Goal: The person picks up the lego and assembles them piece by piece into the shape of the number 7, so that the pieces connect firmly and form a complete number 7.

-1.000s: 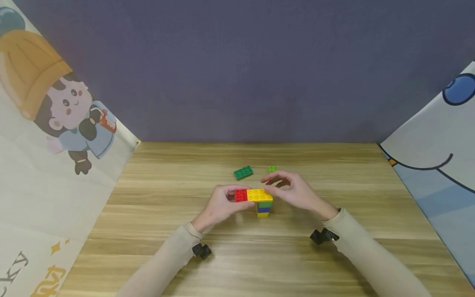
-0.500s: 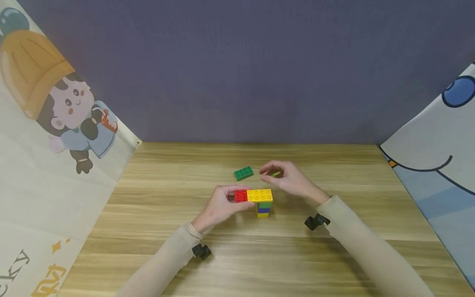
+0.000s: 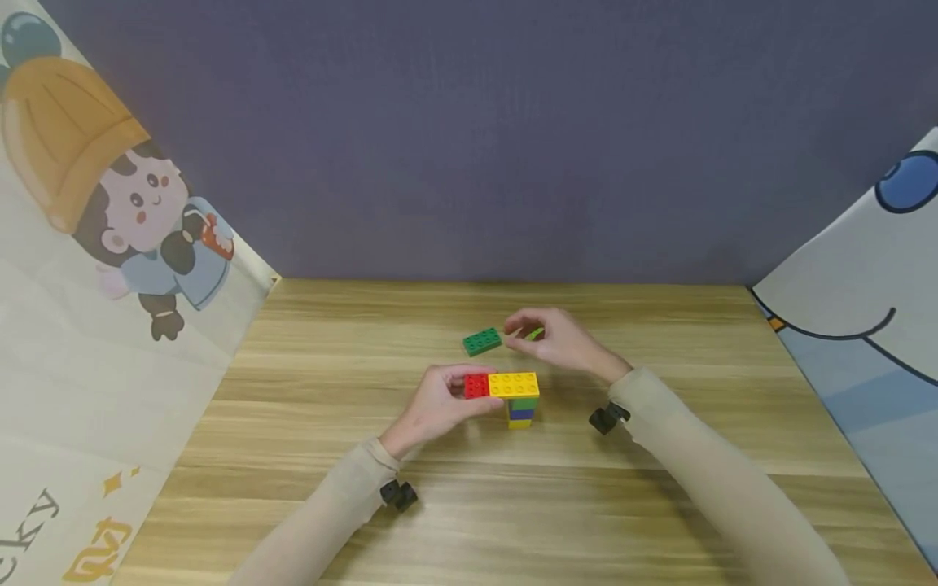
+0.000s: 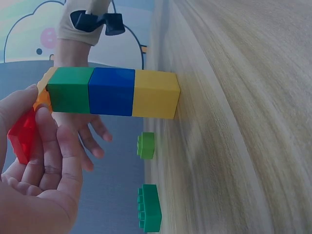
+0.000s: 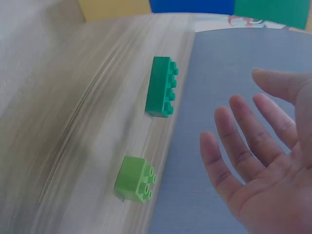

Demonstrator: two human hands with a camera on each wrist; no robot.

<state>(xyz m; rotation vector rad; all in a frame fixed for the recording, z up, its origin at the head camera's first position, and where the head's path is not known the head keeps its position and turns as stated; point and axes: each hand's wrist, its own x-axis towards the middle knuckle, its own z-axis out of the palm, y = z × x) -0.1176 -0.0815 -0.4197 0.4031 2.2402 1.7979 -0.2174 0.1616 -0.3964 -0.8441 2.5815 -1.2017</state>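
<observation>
On the left wall is a cartoon child in an orange hat. Next, over the wooden table, the left hand pinches the red brick, its thumb on the near side and its fingers on the far side. So the red brick sits inside that grip. A dark green brick lies farther back, bumps up, apart from both hands.

Just right of the red brick is the top yellow brick. I can't tell how those two join. Its right end sits on a small upright tower: a green brick, a blue brick, then the bottom yellow brick.

Far behind the tower, a light green brick lies on the table. The right hand hangs above it, fingers apart, holding nothing and not touching it.

I think the left hand is for steadying the build while the right hand gets a loose brick, maybe the light green one. That would call for going down and squeezing its sides.

On the right wall is part of a big cartoon picture.
</observation>
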